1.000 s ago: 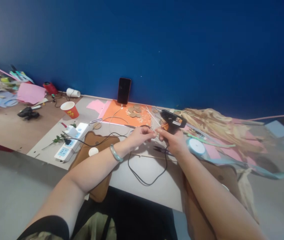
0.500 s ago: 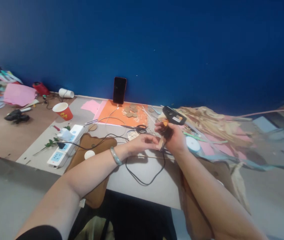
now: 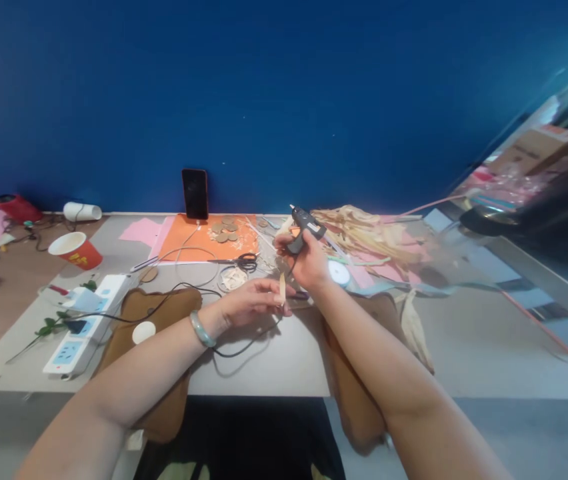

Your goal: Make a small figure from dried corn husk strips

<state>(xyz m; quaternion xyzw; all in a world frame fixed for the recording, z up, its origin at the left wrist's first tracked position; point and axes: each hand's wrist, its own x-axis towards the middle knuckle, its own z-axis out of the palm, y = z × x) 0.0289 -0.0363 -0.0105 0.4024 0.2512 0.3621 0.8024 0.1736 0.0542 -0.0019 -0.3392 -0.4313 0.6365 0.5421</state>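
My right hand (image 3: 310, 260) is wrapped round the handle of a black glue gun (image 3: 309, 225), whose nozzle points up and to the left. Lower and to the left, my left hand (image 3: 251, 301) pinches a small pale strip (image 3: 283, 289) standing upright between thumb and fingers; it resembles a piece of dried husk. The gun's dark cord (image 3: 247, 351) runs below my left hand. Just beyond that hand lie black-handled scissors (image 3: 248, 262) and a small round dish (image 3: 234, 279) with pale bits in it.
Left of my left arm are a white power strip (image 3: 84, 330) and a red paper cup (image 3: 75, 251). A phone (image 3: 195, 193) leans on the blue wall behind an orange sheet (image 3: 189, 243) with round brown discs. Dried husks (image 3: 364, 230) and a ribbon spool (image 3: 338, 273) lie right.
The view has swung to the right. My hands have moved apart, the glue gun now above my left hand, its nozzle tipped upward. The pale strip shows more plainly.
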